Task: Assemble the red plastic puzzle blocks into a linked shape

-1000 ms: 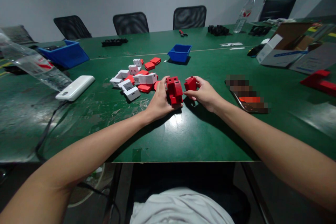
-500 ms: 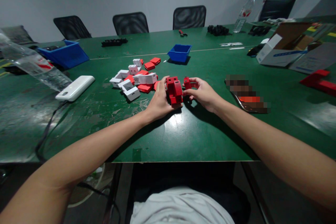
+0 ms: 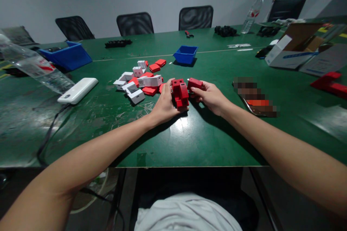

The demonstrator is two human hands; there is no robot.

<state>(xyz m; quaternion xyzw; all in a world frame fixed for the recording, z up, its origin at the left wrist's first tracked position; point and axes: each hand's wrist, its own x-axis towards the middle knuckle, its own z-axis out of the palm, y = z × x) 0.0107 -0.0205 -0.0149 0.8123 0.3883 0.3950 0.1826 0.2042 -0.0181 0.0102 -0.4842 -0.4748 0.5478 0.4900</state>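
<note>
My left hand point(image 3: 166, 103) is closed around a red plastic housing point(image 3: 180, 94) with round holes in its top and a recess in its front. Just to the right, my right hand point(image 3: 210, 96) pinches a small red block point(image 3: 195, 83), turned so that its long side shows. The block and the housing are close together; whether they touch I cannot tell. Left of my hands lies a loose pile of white U-shaped brackets point(image 3: 136, 96) and flat red pieces point(image 3: 150, 91) on the green table point(image 3: 173, 144).
A small blue bin point(image 3: 185, 56) stands behind my hands. On the left are a white power bank point(image 3: 77, 91) with a cable, a leaning plastic bottle point(image 3: 40, 68) and a larger blue bin point(image 3: 67, 57). Rightward lie a partly blurred phone-like object point(image 3: 252, 106) and an open carton point(image 3: 284, 56).
The small red block has turned in my right hand from end-on to lengthwise. My left hand and the red housing have stayed in place.
</note>
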